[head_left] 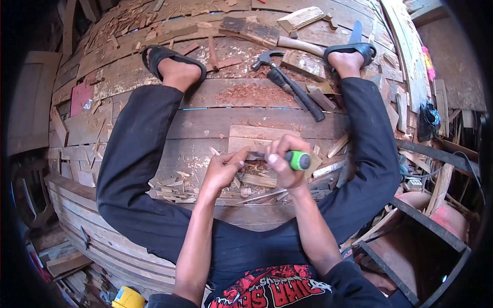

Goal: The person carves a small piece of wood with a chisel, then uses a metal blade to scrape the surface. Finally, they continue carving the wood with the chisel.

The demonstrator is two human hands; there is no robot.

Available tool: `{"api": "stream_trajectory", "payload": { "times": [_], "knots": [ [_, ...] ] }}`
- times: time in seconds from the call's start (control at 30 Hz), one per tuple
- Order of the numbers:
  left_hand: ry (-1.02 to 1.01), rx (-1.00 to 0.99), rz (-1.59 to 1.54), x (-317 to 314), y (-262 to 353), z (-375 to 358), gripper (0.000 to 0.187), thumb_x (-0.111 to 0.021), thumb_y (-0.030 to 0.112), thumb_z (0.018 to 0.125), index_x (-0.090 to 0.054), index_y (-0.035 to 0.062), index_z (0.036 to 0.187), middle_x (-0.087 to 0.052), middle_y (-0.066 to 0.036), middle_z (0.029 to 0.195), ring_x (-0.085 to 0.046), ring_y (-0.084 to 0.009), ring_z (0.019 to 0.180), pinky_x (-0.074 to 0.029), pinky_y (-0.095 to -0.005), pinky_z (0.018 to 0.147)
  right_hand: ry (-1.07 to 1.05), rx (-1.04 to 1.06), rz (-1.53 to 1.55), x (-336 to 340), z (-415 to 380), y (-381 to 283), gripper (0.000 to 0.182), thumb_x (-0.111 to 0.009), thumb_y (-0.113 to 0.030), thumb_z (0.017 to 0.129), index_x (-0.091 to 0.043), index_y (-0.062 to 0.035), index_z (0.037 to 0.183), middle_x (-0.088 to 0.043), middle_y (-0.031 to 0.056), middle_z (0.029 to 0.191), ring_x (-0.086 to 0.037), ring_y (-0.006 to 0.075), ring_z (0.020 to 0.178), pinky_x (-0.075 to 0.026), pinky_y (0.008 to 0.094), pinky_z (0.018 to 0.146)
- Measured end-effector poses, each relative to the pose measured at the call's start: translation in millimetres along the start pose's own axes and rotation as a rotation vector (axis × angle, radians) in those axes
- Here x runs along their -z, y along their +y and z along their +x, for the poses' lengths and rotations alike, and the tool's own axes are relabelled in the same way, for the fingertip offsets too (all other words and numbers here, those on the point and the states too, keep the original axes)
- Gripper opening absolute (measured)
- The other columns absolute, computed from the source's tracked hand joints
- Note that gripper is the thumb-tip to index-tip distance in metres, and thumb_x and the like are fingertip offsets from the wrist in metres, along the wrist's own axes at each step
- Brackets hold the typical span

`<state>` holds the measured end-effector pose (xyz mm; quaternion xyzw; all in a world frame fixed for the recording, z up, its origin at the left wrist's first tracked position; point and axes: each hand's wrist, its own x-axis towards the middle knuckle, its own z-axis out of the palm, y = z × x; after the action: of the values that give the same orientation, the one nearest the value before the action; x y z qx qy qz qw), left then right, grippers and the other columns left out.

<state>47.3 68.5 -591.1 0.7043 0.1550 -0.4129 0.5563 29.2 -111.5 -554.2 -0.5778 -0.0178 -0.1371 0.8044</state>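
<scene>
Right hand [284, 163]: fist closed around green-handled chisel [297, 160], blade pointing left. Left hand [224, 167]: fingers pinched on small wood piece [255, 168] at the blade tip, mid plank floor [205, 123], between the knees. Step judged: paring. Next calls for a steady push. Hammer [290, 84] lies beyond, toward the far edge.

We see a floor of wooden planks [205, 120]. A hammer [290, 82] lies on it. Just left of the hammer is red sawdust [251, 95]; wood chips [174, 187] lie nearer us.
</scene>
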Motion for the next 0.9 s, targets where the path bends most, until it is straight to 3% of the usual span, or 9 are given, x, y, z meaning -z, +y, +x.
{"api": "stream_trajectory", "payload": {
  "times": [0.07, 0.13, 0.37, 0.47, 0.5, 0.6, 0.63, 0.77, 0.9],
  "knots": [
    [0.024, -0.001, 0.047, -2, -11, 1, 0.033, -0.068, 0.014, 0.092, -0.074, 0.0033, 0.122, -0.068, 0.000, 0.078, -0.044, -0.0040, 0.052, -0.032, -0.0233, 0.045, -0.044, 0.030, -0.057, 8, 2, -21, 0.029, -0.067, -0.007, 0.083, -0.043, -0.0058, 0.067, -0.046, 0.0015, 0.056, -0.041, 0.0105, 0.047, -0.032, 0.0290, 0.045],
    [0.063, -0.014, 0.076, -6, -17, 6, 0.032, -0.067, 0.016, 0.093, -0.074, 0.0020, 0.122, -0.067, 0.001, 0.077, -0.044, -0.0039, 0.052, -0.032, -0.0236, 0.046, 0.004, 0.079, 0.092, 2, 9, -40, 0.027, -0.063, 0.001, 0.080, -0.041, -0.0050, 0.065, -0.045, 0.0015, 0.055, -0.042, 0.0094, 0.048, -0.034, 0.0281, 0.047],
    [0.043, -0.005, -0.016, -5, -10, 5, 0.030, -0.068, 0.017, 0.094, -0.075, 0.0006, 0.118, -0.068, 0.000, 0.080, -0.050, -0.0053, 0.058, -0.038, -0.0237, 0.051, -0.018, -0.018, 0.004, -12, 0, -3, 0.034, -0.068, -0.008, 0.083, -0.039, -0.0068, 0.067, -0.042, 0.0006, 0.054, -0.037, 0.0119, 0.044, -0.032, 0.0282, 0.045],
    [0.094, -0.120, 0.038, -11, -33, 17, 0.032, -0.068, 0.018, 0.094, -0.074, -0.0004, 0.120, -0.070, -0.002, 0.083, -0.054, -0.0065, 0.065, -0.041, -0.0244, 0.055, -0.092, 0.121, -0.032, -14, 0, -20, 0.033, -0.067, -0.007, 0.082, -0.039, -0.0065, 0.066, -0.042, 0.0012, 0.054, -0.039, 0.0124, 0.045, -0.033, 0.0286, 0.044],
    [0.032, 0.016, 0.030, -5, -4, 2, 0.034, -0.068, 0.017, 0.095, -0.073, -0.0018, 0.122, -0.072, -0.005, 0.088, -0.059, -0.0086, 0.074, -0.047, -0.0255, 0.063, -0.060, 0.127, 0.077, -20, 0, -28, 0.031, -0.066, -0.006, 0.080, -0.039, -0.0063, 0.066, -0.042, 0.0016, 0.053, -0.040, 0.0131, 0.044, -0.033, 0.0292, 0.043],
    [0.076, -0.009, 0.077, -9, -12, 6, 0.034, -0.069, 0.019, 0.096, -0.072, -0.0039, 0.121, -0.073, -0.008, 0.092, -0.062, -0.0100, 0.079, -0.050, -0.0263, 0.070, -0.092, 0.090, -0.085, -14, -3, -13, 0.030, -0.067, -0.006, 0.080, -0.040, -0.0061, 0.066, -0.042, 0.0017, 0.054, -0.040, 0.0127, 0.046, -0.034, 0.0296, 0.044],
    [0.080, 0.032, 0.091, -8, -8, 5, 0.036, -0.070, 0.021, 0.096, -0.072, -0.0060, 0.119, -0.073, -0.009, 0.094, -0.064, -0.0118, 0.084, -0.052, -0.0268, 0.077, -0.069, -0.034, -0.173, -9, -12, 6, 0.031, -0.067, -0.007, 0.081, -0.040, -0.0062, 0.066, -0.042, 0.0019, 0.056, -0.041, 0.0119, 0.047, -0.035, 0.0293, 0.046],
    [0.078, -0.070, 0.073, -8, -26, 14, 0.036, -0.069, 0.025, 0.097, -0.074, -0.0062, 0.115, -0.073, -0.007, 0.089, -0.060, -0.0100, 0.078, -0.049, -0.0271, 0.069, -0.047, 0.030, -0.017, -9, 2, -7, 0.032, -0.068, -0.008, 0.082, -0.040, -0.0065, 0.067, -0.043, 0.0015, 0.057, -0.040, 0.0107, 0.048, -0.032, 0.0286, 0.046],
    [0.062, -0.030, 0.113, -6, -21, 10, 0.036, -0.068, 0.027, 0.095, -0.075, -0.0051, 0.110, -0.072, -0.006, 0.085, -0.062, -0.0109, 0.078, -0.051, -0.0266, 0.071, -0.058, 0.065, 0.067, -18, 4, -20, 0.033, -0.068, -0.007, 0.081, -0.039, -0.0083, 0.066, -0.046, -0.0003, 0.056, -0.040, 0.0120, 0.046, -0.032, 0.0292, 0.045]
  ]
}}
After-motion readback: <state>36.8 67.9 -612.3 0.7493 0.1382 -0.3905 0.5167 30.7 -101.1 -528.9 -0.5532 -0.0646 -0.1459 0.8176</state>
